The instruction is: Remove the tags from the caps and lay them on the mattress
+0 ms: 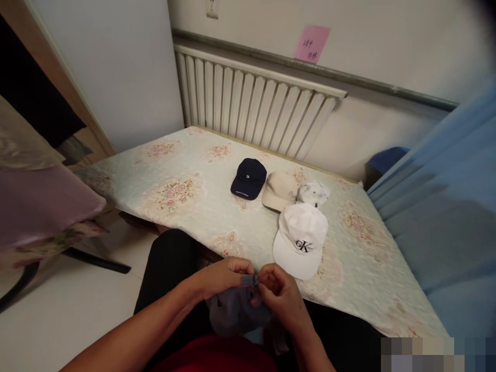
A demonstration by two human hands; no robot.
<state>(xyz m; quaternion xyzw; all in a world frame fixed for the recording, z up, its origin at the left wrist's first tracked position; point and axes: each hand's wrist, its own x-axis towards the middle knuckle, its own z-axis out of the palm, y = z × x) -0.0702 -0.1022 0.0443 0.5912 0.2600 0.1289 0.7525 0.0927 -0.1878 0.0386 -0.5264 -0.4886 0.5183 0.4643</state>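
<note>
A dark grey cap (227,316) lies in my lap, below the table's front edge and partly hidden under my hands. Its back strap (248,280) is raised between my fingers. My left hand (227,276) pinches one end of the strap between thumb and forefinger. On the other end, my right hand (279,292) is closed, its fingertips meeting at the strap's tip. Just beyond my right hand sits a white cap (302,227) with black CK lettering. Behind it are a beige cap (282,187), a small pale patterned cap (314,193) and a navy cap (250,173).
A floral cloth covers the table (217,206). White radiator (248,98) and wall stand behind it, with a pink note (312,43) above. A blue curtain (445,196) hangs along the right. At left is a chair (42,206) draped with clothes.
</note>
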